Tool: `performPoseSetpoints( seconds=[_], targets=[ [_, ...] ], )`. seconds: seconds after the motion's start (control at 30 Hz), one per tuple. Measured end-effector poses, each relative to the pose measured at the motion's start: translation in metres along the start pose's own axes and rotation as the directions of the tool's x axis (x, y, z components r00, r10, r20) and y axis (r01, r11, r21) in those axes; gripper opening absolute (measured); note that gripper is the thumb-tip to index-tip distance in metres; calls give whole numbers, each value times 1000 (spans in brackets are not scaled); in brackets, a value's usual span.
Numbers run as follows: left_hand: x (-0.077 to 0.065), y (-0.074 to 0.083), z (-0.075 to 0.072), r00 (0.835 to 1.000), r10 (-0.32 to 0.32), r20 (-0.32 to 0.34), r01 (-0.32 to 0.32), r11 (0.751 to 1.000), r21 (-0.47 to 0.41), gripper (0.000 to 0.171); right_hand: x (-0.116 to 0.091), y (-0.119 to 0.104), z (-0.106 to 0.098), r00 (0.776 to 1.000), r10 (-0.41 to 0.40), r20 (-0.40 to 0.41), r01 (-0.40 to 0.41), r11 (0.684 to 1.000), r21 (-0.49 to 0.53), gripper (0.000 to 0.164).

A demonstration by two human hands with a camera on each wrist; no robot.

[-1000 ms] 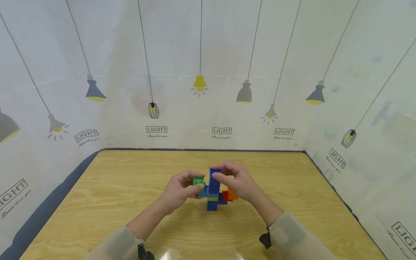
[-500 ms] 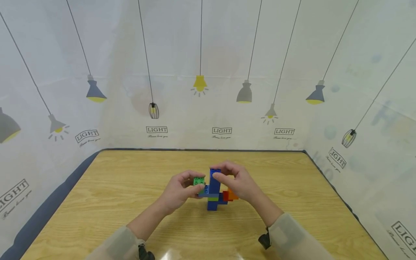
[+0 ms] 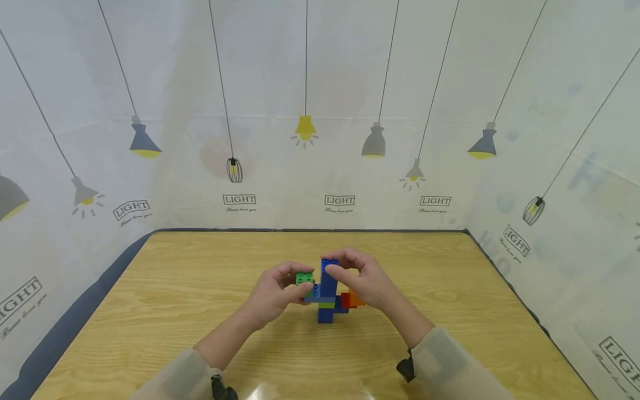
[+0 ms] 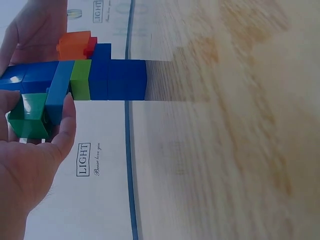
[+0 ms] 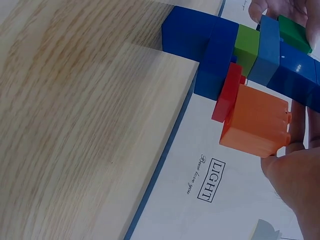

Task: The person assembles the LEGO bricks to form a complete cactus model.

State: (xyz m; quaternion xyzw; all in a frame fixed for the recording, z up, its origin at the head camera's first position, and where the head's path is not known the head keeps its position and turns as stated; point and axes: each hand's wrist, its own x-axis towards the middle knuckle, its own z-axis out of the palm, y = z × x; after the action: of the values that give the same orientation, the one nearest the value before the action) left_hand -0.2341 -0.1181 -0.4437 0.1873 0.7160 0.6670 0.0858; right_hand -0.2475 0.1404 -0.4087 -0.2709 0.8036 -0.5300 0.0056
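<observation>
A small tower of toy building bricks stands upright on the wooden table (image 3: 200, 283). Its dark blue column (image 3: 328, 284) rises above a light blue brick (image 4: 59, 92), a lime brick (image 4: 81, 80) and a dark blue base (image 3: 325, 316). To the left, a green brick (image 3: 304, 278) sits on the light blue one; my left hand (image 3: 270, 295) pinches it between thumb and fingers. My right hand (image 3: 368, 281) grips the column's top with thumb and fingertips. On the right side, a red brick (image 5: 229, 92) and an orange brick (image 5: 257, 117) stick out beneath my right hand.
A pale wall sheet (image 3: 280, 72) with printed hanging lamps surrounds the table on the far side and both flanks. Dark blue edging (image 3: 250, 229) runs along the table's far rim. Sleeves (image 3: 177, 375) with dark wrist straps cover both forearms.
Both hands keep their hold on the tower, and the bricks stay as they were. Only the head view has shifted very slightly.
</observation>
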Motion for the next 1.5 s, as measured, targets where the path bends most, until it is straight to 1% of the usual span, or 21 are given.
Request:
performPoseSetpoints(
  seconds=[0.17,0.27,0.37,0.5,0.73,0.87,0.93,1.0,1.1,1.17,1.3,1.37,1.5],
  targets=[
    [-1,1,-1,1000,-27,2,27,1000,-6,35,0,0,1,1000,0,4,0,1000,4,28],
    [-1,0,-1,999,-35,6,35,999,-28,36,0,0,1,1000,-1,3,1,1000,-4,28],
    [-1,-3,-1,999,-30,15,30,999,-44,38,0,0,1,1000,0,2,0,1000,-18,28],
    [-2,-6,-2,1000,-25,11,26,998,-59,38,-1,-1,2,1000,5,8,-5,999,-38,30],
    [-3,-6,-1,999,-35,27,37,997,-70,38,-4,-2,3,1000,4,7,-4,999,-53,32],
    [-5,-4,0,999,-39,24,41,997,-67,39,-5,-4,0,1000,24,11,-23,997,-74,35],
    [-6,-3,0,999,-35,24,36,998,-52,41,-7,-4,-4,999,48,-3,-48,996,-79,37],
    [-7,-2,-1,999,-21,25,22,999,-29,44,-10,-2,-10,997,68,-36,-71,995,-72,37],
    [-9,-1,-3,1000,-13,19,13,1000,-1,48,-16,5,-20,994,74,-86,-81,994,-80,33],
    [-11,1,-4,1000,-8,12,8,1000,7,50,-23,12,-25,992,67,-104,-77,993,-91,29],
    [-13,1,-6,1000,-5,2,5,1000,3,49,-36,25,-33,995,66,-79,-74,992,-103,21],
    [-14,0,-6,1000,6,7,-6,1000,-4,45,-42,31,-35,996,78,-42,-81,993,-81,20],
    [-14,-3,-6,999,31,12,-31,999,-24,39,-49,37,-35,992,125,33,-124,992,-33,23]
  ],
)
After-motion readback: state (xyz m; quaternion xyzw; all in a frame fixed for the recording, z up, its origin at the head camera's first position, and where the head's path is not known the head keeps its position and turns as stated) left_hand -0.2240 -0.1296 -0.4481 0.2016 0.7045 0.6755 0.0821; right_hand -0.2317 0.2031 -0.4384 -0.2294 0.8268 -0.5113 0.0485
